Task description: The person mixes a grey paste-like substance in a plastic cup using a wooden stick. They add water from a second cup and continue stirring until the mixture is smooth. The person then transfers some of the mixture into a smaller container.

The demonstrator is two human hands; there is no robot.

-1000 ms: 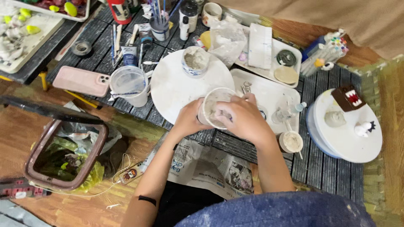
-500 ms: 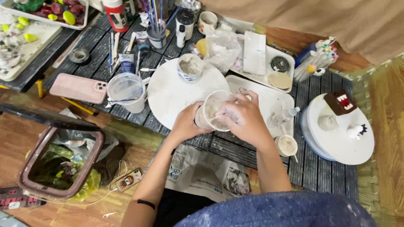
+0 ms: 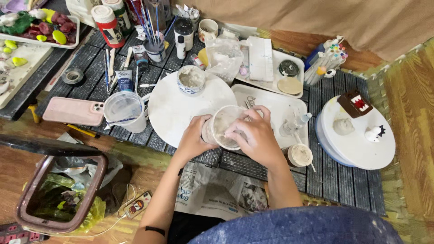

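A pale clay cup (image 3: 224,125) lies tilted on its side between my hands, its mouth turned toward me. My left hand (image 3: 195,138) grips its outer wall from the left. My right hand (image 3: 254,133) covers its right side, with fingertips over the rim and into the mouth. The cup hangs just above the front edge of a round white board (image 3: 169,108) on the dark slatted table (image 3: 343,180). A small bowl of grey slip (image 3: 191,79) stands on that board.
A clear plastic water cup (image 3: 125,111) and a pink phone (image 3: 73,111) lie left. A white tray (image 3: 275,110) and small slip cup (image 3: 299,155) sit right. A turntable (image 3: 357,144) holds clay figures. Brushes, jars behind; bin (image 3: 58,194) and newspaper (image 3: 217,194) below.
The view has shifted, so the table sits lower in the picture. My hands have turned the cup a little, and its mouth now faces me more.
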